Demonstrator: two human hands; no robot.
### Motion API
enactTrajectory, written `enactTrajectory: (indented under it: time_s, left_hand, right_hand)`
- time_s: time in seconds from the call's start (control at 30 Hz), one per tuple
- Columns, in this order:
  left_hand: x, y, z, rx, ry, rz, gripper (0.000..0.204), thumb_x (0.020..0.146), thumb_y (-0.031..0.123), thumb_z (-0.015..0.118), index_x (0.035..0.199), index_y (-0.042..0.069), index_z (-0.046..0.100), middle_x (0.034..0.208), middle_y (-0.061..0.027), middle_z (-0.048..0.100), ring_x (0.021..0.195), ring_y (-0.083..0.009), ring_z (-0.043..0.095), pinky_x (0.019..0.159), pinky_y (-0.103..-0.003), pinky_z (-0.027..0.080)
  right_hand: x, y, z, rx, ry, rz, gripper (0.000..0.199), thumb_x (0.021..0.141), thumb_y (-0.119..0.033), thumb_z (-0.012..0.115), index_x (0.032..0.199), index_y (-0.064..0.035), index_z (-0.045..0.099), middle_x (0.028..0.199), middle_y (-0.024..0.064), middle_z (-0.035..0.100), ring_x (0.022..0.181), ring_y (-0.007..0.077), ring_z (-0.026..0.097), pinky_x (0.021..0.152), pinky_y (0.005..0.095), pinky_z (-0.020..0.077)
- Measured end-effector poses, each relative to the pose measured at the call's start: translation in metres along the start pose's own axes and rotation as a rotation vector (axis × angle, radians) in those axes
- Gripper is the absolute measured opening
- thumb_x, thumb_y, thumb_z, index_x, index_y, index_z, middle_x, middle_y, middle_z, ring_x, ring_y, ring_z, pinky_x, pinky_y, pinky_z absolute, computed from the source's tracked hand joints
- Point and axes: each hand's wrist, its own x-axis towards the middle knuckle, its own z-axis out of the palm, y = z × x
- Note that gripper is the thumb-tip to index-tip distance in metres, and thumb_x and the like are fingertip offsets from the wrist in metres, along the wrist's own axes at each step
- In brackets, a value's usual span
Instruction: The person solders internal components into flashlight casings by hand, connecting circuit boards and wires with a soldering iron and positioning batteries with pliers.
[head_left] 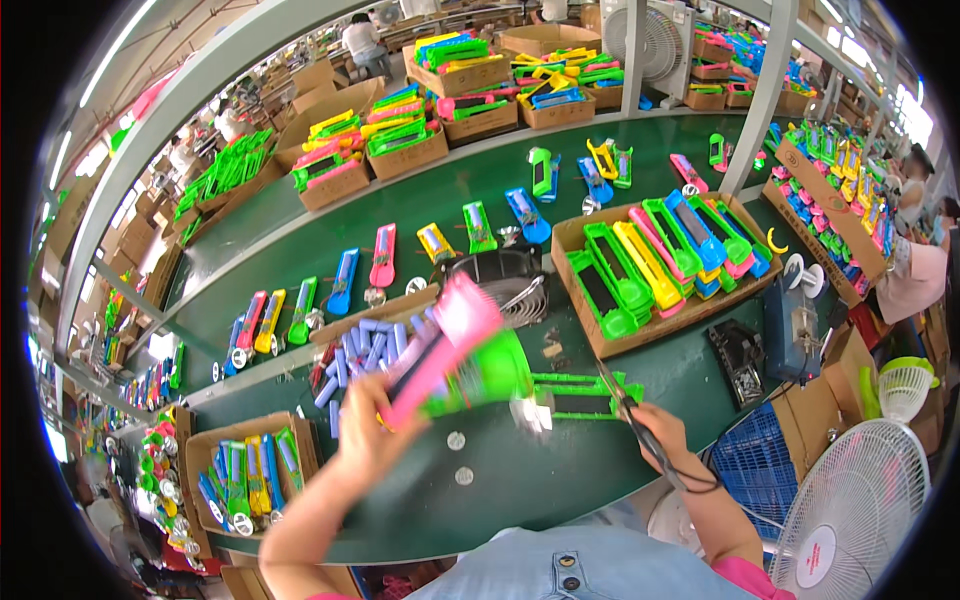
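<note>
- Green table point(520, 500): extends beneath both hands.
- Carton point(660, 320) of coloured casings: beyond the right hand point(660, 435).
- Black round fan point(525, 300): beyond the left hand point(372, 430), rightward.
- Pink casing point(445, 350): in the left hand, fingers curled round its near end; far end blurred.
- Green casing point(500, 372): right of the left hand, partly behind the pink one; cannot tell if also held.
- Slim tool point(650, 440): handle gripped in the right hand, shaft pointing away and leftward; tip contact unclear.
- Purple cylinders point(375, 345): heaped just beyond the left hand.
- Two pale discs point(456, 440): right of the left hand.
</note>
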Motion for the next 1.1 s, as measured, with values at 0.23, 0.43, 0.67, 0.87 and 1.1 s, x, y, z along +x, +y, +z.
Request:
enactTrajectory:
  time_s: [0.23,0.43,0.67,0.87,1.1]
  left_hand:
    - [0.229,-0.145,0.082,0.205,0.182,-0.350,0.052,0.073,0.036,0.069,0.094,0.001,0.037,0.080,-0.0229,0.058,0.076,-0.0410,0.059,0.065,-0.046,0.046]
    - [0.287,-0.208,0.179,0.425,-0.201,-0.547,0.086,0.061,0.065,0.067,0.108,-0.003,0.043,0.101,-0.0245,0.061,0.096,-0.0354,0.060,0.081,-0.041,0.048]
    - [0.388,-0.135,0.163,0.870,-0.567,0.120,0.035,0.081,0.034,0.060,0.104,0.009,0.060,0.098,-0.0127,0.064,0.094,-0.0266,0.061,0.081,-0.041,0.048]
    - [0.357,-0.116,0.269,0.701,-0.635,1.046,0.034,0.082,0.011,0.049,0.115,0.008,0.049,0.113,-0.0117,0.054,0.108,-0.0265,0.051,0.091,-0.039,0.039]
    - [0.363,-0.068,0.232,0.557,-0.590,0.898,0.044,0.074,0.013,0.061,0.115,0.004,0.045,0.093,-0.0099,0.059,0.090,-0.0292,0.057,0.085,-0.039,0.041]
  right_hand:
    - [-0.040,-0.025,-0.018,0.167,-0.105,0.285,0.019,0.083,-0.009,0.055,0.100,-0.0013,0.062,0.091,0.0092,0.063,0.085,0.0166,0.059,0.077,0.0254,0.0452]
    - [-0.045,0.014,-0.019,-0.368,0.004,-0.358,0.028,0.072,-0.007,0.066,0.098,-0.0058,0.054,0.093,0.0131,0.064,0.083,0.0317,0.063,0.080,0.0434,0.0500]
    - [-0.049,0.012,-0.019,-0.578,0.020,-0.441,0.030,0.069,-0.011,0.068,0.095,-0.0092,0.053,0.092,0.0104,0.064,0.089,0.0274,0.062,0.085,0.0450,0.0464]
    - [-0.039,0.012,-0.019,-0.588,0.024,-0.436,0.027,0.069,-0.011,0.068,0.092,-0.0107,0.053,0.090,0.0047,0.065,0.090,0.0232,0.063,0.091,0.0467,0.0403]
    - [-0.047,0.011,-0.020,-0.605,0.028,-0.421,0.031,0.071,-0.012,0.066,0.099,-0.0106,0.053,0.094,0.0045,0.066,0.092,0.0220,0.062,0.092,0.0487,0.0390]
